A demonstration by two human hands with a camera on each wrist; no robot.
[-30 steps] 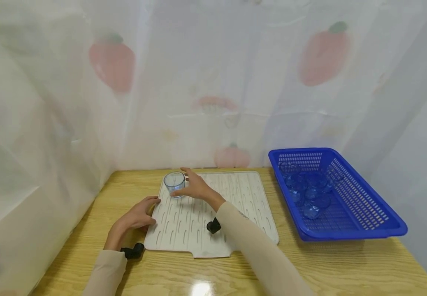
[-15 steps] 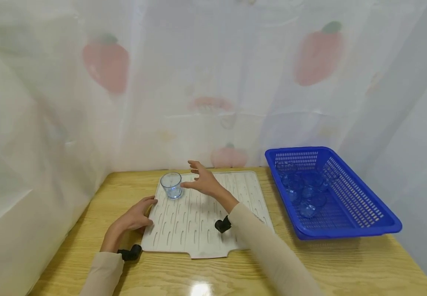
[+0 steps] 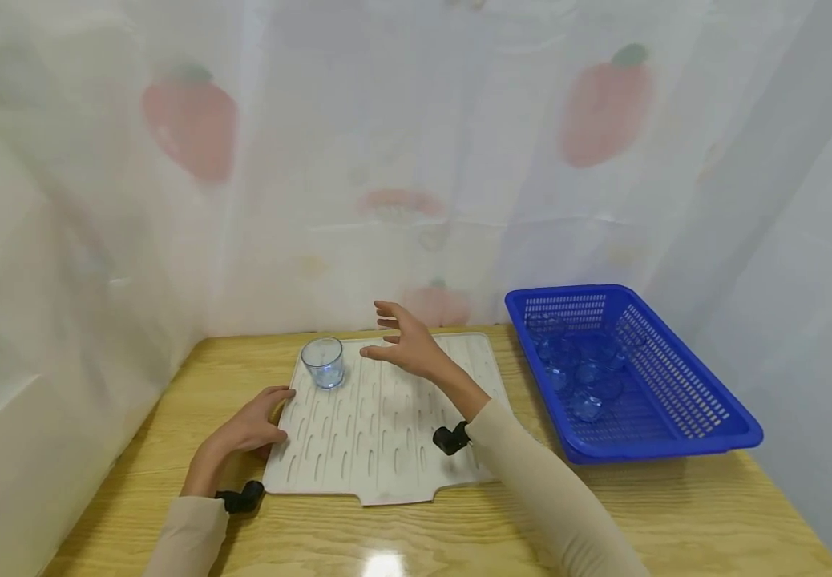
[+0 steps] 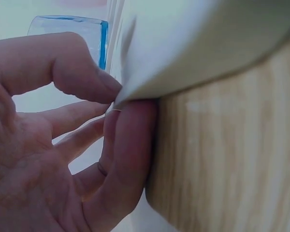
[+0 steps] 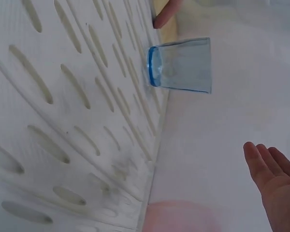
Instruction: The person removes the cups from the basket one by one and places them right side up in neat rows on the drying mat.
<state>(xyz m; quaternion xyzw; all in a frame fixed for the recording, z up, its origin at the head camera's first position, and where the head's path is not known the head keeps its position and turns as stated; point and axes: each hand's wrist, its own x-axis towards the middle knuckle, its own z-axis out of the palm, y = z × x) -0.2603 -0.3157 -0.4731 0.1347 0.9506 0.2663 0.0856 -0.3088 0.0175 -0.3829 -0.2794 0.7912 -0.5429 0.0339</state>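
Note:
A clear bluish drinking glass [image 3: 325, 365] stands upright on the far left corner of a white slotted drying mat [image 3: 380, 433]. My left hand [image 3: 246, 426] is at the mat's left edge; in the left wrist view its thumb [image 4: 99, 82] and fingers pinch that edge. Above the mat, to the right of the glass, hovers my right hand [image 3: 410, 346], its fingers spread and holding nothing. In the right wrist view a gap separates the glass [image 5: 181, 65] from the right fingers [image 5: 256, 162].
On the right stands a blue plastic basket [image 3: 676, 453] with several clear bluish glasses [image 3: 585, 405] in its left part. The mat lies on a wooden table [image 3: 315, 541]. A printed whitish curtain [image 3: 329, 160] hangs behind and at both sides.
My right hand has let go of the glass and moved right and up, away from it. The glass stays on the mat. The left hand keeps its place; the whole view shifts slightly.

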